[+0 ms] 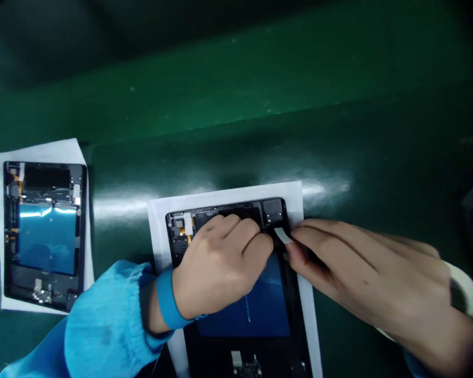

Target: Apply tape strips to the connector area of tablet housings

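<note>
On the green tabletop [378, 194], in the near middle of the scene, an open flat device [266, 302] was lying on a white sheet [160, 236]. The sheet was showing along its far side and at its left and right sides, while the near end of the device went out of view. The device had a black frame and a wide blue panel, and in its far right corner there was a black square part [273, 211]. Near its far left corner, a white patch [188, 223] was lying over some orange pieces, and toward the near end a small circuit board [248, 369] was visible.

The right hand [362, 268] came from the right and reached over the right edge of the device. Its fingers grasped one end of a short white strip [283, 235], just nearer than the square part; whether the free end touched the device, I could not tell. The left hand [220, 257] was above the device, with its fingers bent inward. Their tips were hidden, so I could not tell if they grasped something. A blue band [169, 299] was around the left wrist, beside a light blue sleeve [106, 320].

Beside the right wrist, a pale ring-shaped object [468, 289] was partly visible behind the arm. At the left, well apart from the first device, a second open device [47, 241] of similar look was lying on another white sheet [59, 149].
</note>
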Tool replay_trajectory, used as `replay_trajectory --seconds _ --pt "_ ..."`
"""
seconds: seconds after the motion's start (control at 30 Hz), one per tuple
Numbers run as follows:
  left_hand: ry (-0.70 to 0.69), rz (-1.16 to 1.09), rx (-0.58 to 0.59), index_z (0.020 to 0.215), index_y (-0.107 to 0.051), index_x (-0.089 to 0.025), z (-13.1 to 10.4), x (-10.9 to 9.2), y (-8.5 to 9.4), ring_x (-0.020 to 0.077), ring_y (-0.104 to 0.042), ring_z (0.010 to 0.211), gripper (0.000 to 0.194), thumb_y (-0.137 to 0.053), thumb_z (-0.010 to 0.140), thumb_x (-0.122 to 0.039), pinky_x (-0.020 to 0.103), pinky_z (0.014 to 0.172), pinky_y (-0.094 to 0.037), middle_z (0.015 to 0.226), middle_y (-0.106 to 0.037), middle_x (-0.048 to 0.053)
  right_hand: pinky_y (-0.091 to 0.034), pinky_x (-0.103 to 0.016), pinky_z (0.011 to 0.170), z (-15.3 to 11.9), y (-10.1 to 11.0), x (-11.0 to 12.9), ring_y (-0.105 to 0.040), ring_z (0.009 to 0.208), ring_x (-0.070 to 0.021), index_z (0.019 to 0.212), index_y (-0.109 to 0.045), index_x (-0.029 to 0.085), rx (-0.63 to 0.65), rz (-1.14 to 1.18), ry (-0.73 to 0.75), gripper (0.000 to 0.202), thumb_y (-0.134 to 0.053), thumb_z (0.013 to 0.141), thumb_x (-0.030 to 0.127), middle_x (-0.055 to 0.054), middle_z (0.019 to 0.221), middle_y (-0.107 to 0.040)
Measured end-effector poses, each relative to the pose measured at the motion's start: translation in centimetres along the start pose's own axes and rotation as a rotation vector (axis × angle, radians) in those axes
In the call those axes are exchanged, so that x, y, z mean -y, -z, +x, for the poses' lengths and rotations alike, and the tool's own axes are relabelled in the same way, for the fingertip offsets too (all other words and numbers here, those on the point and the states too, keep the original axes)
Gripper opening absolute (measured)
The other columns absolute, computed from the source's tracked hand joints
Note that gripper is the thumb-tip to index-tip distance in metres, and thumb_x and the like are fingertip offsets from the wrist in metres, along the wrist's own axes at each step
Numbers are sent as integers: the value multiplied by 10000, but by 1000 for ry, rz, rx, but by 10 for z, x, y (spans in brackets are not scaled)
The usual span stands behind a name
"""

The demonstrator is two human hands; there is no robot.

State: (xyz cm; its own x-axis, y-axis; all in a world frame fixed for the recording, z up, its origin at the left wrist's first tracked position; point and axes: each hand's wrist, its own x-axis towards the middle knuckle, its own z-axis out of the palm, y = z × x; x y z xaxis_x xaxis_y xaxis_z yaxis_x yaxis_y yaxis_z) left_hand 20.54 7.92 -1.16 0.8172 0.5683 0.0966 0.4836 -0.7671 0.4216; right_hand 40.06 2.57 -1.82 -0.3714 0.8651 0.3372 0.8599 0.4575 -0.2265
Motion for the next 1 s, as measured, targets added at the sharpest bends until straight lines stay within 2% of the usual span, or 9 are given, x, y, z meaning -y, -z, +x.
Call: replay_trajectory --seconds 0.13,0.3,0.63,0.77,1.0 --pt "0 -24 -12 854 -652 -117 1 0 0 182 -524 692 159 -505 915 -112 327 634 -455 755 -601 53 -373 -277 548 1 -2 0 -574 590 -107 861 -653 146 5 -29 6 128 -606 890 261 -29 831 -694" --pt "-2 -27 -13 833 -654 -118 1 0 -1 185 -531 700 167 -508 912 -110 327 637 -457 754 -606 55 -372 -278 549 1 -4 -1 -566 584 -105 856 -661 151 -9 -76 35 104 -611 884 238 -29 819 -688" --pt "10 -3 -10 838 -665 -131 1 0 1 185 -476 642 204 -480 922 -130 332 590 -413 726 -584 47 -455 -296 591 4 1 -2 -618 617 -144 854 -651 139 7 -29 65 48 -648 851 187 -54 832 -709" --pt "9 0 -8 832 -661 -137 1 0 1 182 -471 638 223 -461 930 -133 334 586 -414 723 -575 44 -456 -292 587 2 4 -3 -621 644 -140 858 -665 158 51 -23 61 25 -657 839 173 -42 858 -706" --pt "4 1 0 837 -662 -135 0 0 1 185 -476 644 213 -470 929 -137 333 596 -417 726 -582 45 -416 -289 556 1 -1 -2 -595 623 -130 860 -659 144 46 -39 53 31 -645 848 169 -51 866 -700"
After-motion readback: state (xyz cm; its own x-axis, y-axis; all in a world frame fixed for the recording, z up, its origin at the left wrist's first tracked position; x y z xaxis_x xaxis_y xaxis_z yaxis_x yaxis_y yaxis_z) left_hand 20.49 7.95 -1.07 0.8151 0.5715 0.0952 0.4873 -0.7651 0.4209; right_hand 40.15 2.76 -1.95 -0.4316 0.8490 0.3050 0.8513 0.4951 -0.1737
